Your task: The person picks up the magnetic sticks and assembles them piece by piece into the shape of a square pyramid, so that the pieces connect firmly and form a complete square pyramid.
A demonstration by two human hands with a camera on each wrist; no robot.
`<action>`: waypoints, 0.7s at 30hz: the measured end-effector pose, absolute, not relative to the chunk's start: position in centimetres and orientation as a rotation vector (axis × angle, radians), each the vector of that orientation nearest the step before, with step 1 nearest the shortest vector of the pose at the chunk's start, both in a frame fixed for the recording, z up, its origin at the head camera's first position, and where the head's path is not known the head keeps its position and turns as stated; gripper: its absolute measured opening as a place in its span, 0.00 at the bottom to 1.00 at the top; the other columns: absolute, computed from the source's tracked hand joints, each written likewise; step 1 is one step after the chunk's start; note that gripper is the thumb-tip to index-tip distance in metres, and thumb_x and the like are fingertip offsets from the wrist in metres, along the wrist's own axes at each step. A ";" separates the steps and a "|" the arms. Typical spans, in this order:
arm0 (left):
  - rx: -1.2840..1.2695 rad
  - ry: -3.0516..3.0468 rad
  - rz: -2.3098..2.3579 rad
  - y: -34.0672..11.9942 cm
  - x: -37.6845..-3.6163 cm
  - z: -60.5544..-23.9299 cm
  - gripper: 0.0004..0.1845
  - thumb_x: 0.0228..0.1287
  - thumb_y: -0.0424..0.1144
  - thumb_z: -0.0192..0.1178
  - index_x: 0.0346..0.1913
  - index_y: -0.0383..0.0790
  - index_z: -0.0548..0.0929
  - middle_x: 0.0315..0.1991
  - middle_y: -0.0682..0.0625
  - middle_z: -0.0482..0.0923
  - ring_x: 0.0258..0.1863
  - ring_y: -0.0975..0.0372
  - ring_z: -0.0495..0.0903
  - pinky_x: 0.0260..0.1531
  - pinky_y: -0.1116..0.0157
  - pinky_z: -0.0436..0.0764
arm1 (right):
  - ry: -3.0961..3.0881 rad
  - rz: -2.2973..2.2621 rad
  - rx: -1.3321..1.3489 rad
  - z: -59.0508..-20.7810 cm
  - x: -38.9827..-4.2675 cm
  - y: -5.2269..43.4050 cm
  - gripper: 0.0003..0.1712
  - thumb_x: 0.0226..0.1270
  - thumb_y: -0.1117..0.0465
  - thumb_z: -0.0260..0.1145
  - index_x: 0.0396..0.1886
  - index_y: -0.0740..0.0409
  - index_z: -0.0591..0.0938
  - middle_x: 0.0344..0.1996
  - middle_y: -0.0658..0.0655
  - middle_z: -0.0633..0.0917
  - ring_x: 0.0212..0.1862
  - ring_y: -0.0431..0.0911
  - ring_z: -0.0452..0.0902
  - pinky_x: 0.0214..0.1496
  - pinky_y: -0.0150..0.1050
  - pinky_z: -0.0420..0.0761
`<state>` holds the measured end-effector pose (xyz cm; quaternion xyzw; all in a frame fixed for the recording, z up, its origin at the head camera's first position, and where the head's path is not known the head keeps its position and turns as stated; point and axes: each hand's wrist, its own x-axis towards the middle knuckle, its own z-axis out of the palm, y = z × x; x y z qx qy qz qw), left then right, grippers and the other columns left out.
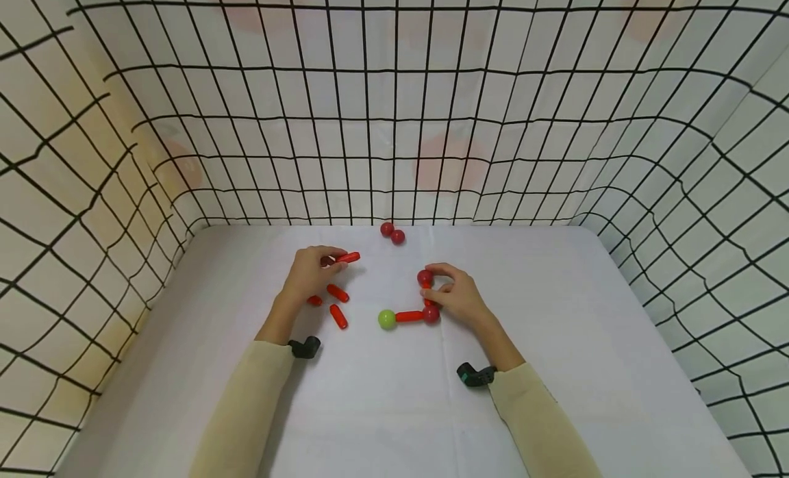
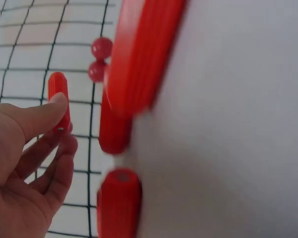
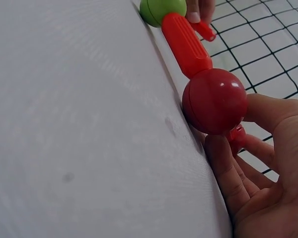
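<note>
The left hand (image 1: 311, 272) is pinching a red rod (image 1: 347, 257) between thumb and fingertips, holding it just above the white worktop (image 1: 394, 409) on the left side of the scene; in the left wrist view the rod (image 2: 58, 100) is standing out past the thumb tip. Three more loose red rods (image 1: 337, 316) are lying on the worktop just near of that hand, close together but apart from one another.

The right hand (image 1: 457, 298) is resting on the worktop to the right, its fingers curling round a short red rod and the red balls of a jointed piece. That piece is lying flat: a green ball (image 1: 386, 319) at its left end, a red connecting rod (image 1: 409, 316) running right into a red corner ball (image 1: 431, 313), and from there a short rod is going far to another red ball (image 1: 424, 277). In the right wrist view the fingers (image 3: 228, 173) are touching the corner ball (image 3: 215, 100) from below.

Two loose red balls (image 1: 392, 233) are sitting touching each other at the far edge of the worktop, by the gridded wall (image 1: 394, 122), well apart from both hands.
</note>
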<state>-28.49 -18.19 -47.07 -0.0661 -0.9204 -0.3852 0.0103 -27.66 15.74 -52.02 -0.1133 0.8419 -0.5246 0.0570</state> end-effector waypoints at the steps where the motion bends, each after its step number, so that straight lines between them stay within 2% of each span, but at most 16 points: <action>1: -0.231 -2.869 -1.219 -17.7 -28.3 -47.0 0.17 0.70 0.42 0.68 0.60 0.49 0.87 0.50 0.47 0.86 0.49 0.54 0.81 0.43 0.60 0.83 | 2.552 -1.591 -0.338 -52.0 -27.7 15.8 0.31 0.63 0.59 0.76 0.66 0.51 0.79 0.65 0.59 0.79 0.24 0.43 0.77 0.28 0.30 0.75; 5: -0.299 -2.883 -1.263 -15.6 -27.6 -46.7 0.17 0.69 0.42 0.69 0.59 0.48 0.87 0.47 0.49 0.88 0.41 0.56 0.84 0.36 0.63 0.84 | 2.550 -1.599 -0.332 -51.9 -27.7 15.8 0.32 0.63 0.59 0.77 0.66 0.52 0.79 0.65 0.60 0.79 0.24 0.43 0.76 0.28 0.30 0.75; 8: -0.335 -2.918 -1.246 -14.2 -27.5 -47.1 0.17 0.68 0.43 0.70 0.58 0.49 0.88 0.46 0.50 0.88 0.38 0.57 0.83 0.33 0.65 0.84 | 2.547 -1.598 -0.316 -51.8 -27.6 15.8 0.32 0.63 0.58 0.77 0.66 0.50 0.78 0.66 0.59 0.78 0.23 0.43 0.76 0.29 0.30 0.75; 14: -0.491 -2.963 -1.140 -12.0 -27.9 -48.3 0.15 0.68 0.39 0.69 0.56 0.45 0.89 0.49 0.50 0.89 0.44 0.59 0.84 0.49 0.62 0.85 | 2.518 -1.594 -0.283 -51.8 -27.4 15.5 0.32 0.64 0.56 0.76 0.68 0.48 0.77 0.68 0.58 0.76 0.24 0.45 0.77 0.32 0.30 0.79; 21: -0.563 -2.986 -1.126 -10.3 -28.0 -48.7 0.14 0.68 0.39 0.69 0.55 0.44 0.89 0.47 0.50 0.89 0.45 0.59 0.83 0.51 0.61 0.85 | 2.504 -1.606 -0.289 -51.9 -27.3 15.4 0.32 0.65 0.55 0.76 0.67 0.46 0.77 0.67 0.55 0.77 0.25 0.47 0.80 0.35 0.32 0.83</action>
